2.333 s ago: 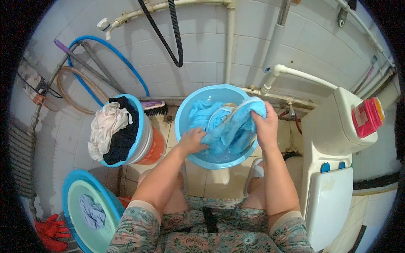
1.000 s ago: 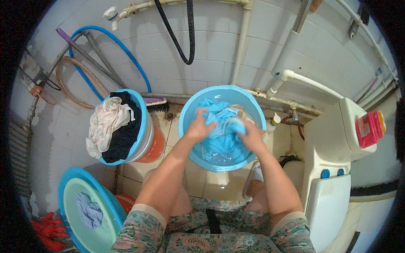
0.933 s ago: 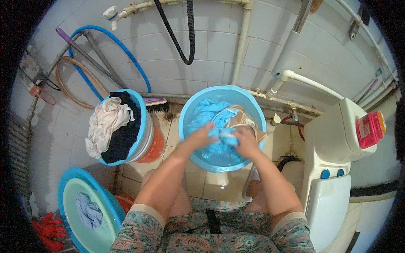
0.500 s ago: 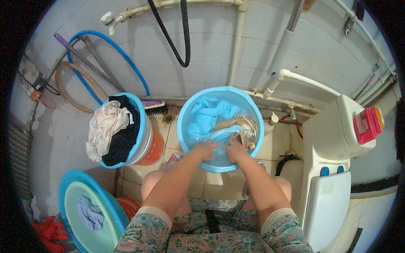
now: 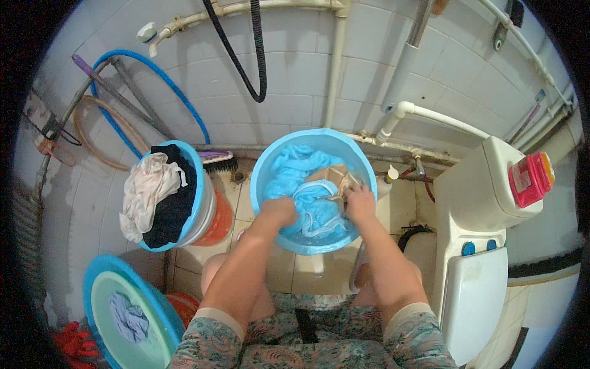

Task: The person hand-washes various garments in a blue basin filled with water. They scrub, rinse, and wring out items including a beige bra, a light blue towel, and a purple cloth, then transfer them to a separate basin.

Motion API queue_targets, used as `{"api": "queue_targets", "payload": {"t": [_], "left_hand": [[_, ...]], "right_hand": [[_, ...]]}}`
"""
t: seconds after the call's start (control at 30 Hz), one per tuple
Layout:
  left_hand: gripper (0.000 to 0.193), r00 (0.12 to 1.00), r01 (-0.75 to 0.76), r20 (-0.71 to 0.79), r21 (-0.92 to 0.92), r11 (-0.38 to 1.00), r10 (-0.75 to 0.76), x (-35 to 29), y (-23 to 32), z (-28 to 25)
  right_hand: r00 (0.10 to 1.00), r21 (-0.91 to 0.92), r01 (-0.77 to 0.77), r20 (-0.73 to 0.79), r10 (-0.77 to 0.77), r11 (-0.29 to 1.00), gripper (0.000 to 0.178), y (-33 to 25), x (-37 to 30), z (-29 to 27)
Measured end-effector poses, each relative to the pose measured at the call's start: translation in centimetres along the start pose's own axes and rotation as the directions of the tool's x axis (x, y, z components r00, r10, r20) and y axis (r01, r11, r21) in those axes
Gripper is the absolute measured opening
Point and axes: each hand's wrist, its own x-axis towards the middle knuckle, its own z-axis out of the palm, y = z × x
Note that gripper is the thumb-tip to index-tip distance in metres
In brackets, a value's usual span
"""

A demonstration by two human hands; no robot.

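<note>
A light blue plastic basin [image 5: 260, 178] of water stands in front of me. Fluffy light blue cloth [image 5: 301, 165] lies soaked in it, together with a tan garment [image 5: 332, 178] at the right. A pale blue trim curves across the wet fabric in the middle. At the basin's left side, my left hand [image 5: 279, 212] is closed with knuckles up beside the blue cloth; what its fingers hold is hidden. Against the right inner wall, my right hand [image 5: 361, 203] has its fingers bent onto the tan garment's edge.
At left, a blue-topped bucket [image 5: 200, 203] carries white [image 5: 147, 194] and black clothes [image 5: 175, 206]. Below it, a green basin [image 5: 109, 326] sits inside a blue one [image 5: 92, 277]. A pump bottle [image 5: 386, 183] stands right of the washing basin, with a toilet [image 5: 476, 295] farther right.
My hands have moved apart from the basin's near middle, left hand leftward, right hand right and farther in. The blue cloth and trim have spread toward the near side.
</note>
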Motion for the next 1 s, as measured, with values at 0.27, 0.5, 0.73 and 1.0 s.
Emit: {"api": "queue_targets", "payload": {"t": [0.27, 0.5, 0.73, 1.0], "left_hand": [[0.042, 0.974, -0.068, -0.218, -0.025, 0.997, 0.061, -1.2, -0.2, 0.7], [0.039, 0.935, -0.072, -0.353, -0.150, 0.986, 0.015, -3.5, -1.3, -0.2], [0.052, 0.895, -0.416, -0.443, -0.775, 0.476, 0.061, -1.0, -0.6, -1.0], [0.048, 0.927, 0.096, -0.189, -0.714, -0.694, 0.323, -0.9, 3.9, -1.3]], "right_hand": [[0.915, -0.306, 0.084, 0.401, 0.048, 0.948, 0.025, -2.6, -0.3, 2.6], [0.884, 0.077, -0.305, 0.393, 0.252, 0.949, 0.034, -2.6, 1.2, -3.7], [0.927, 0.868, -0.341, 0.247, 0.282, 0.361, 0.023, -3.9, 1.0, -12.5], [0.968, 0.989, -0.148, 0.142, 0.207, 0.013, 0.029, -9.9, -0.2, -12.0]]}}
